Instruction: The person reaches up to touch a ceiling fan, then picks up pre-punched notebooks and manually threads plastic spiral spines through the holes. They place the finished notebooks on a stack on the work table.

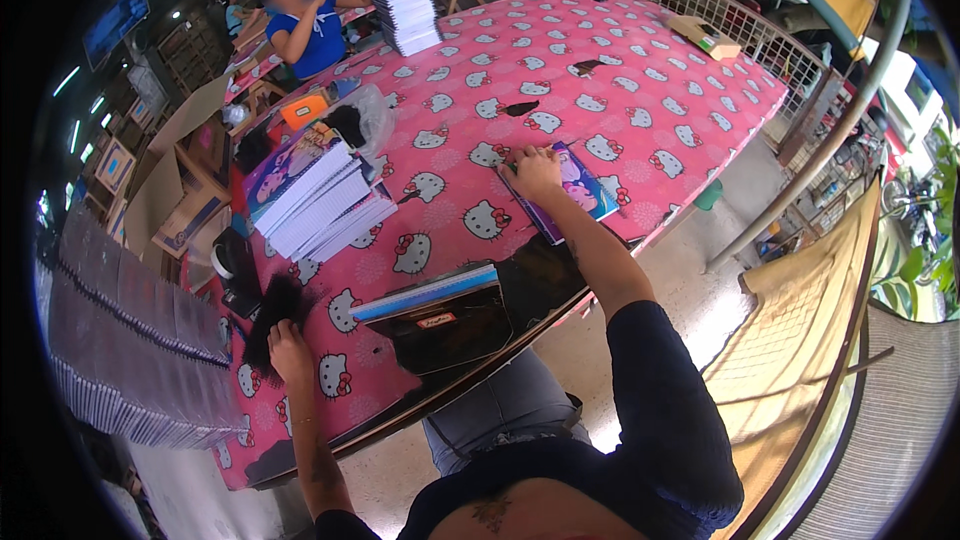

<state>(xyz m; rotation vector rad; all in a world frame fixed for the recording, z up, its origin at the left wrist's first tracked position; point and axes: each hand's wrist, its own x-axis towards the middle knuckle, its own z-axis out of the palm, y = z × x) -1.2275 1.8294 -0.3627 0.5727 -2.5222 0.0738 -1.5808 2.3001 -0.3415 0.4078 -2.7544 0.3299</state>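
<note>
My right hand (537, 172) is at the upper left edge of a spiral notebook (582, 190) with a purple and blue picture cover, its fingers curled over that edge. The notebook lies on the pink patterned tablecloth (455, 175). On the left, the fingers of my left hand (290, 350) are bent and closed on a bristly black bundle of what look like binding coils (270, 318). What exactly the fingertips pinch there is too small to make out. Fanned spiral notebooks (325, 202) lie beyond my left hand, white page edges showing.
A tall notebook stack (402, 0) stands at the far side, near a person in blue (318, 40). More stacks (140, 340) stand at the left, by open cardboard boxes (195, 195). A dark pouch (450, 318) hangs at the table's near edge. An orange box (304, 110) sits behind the notebooks.
</note>
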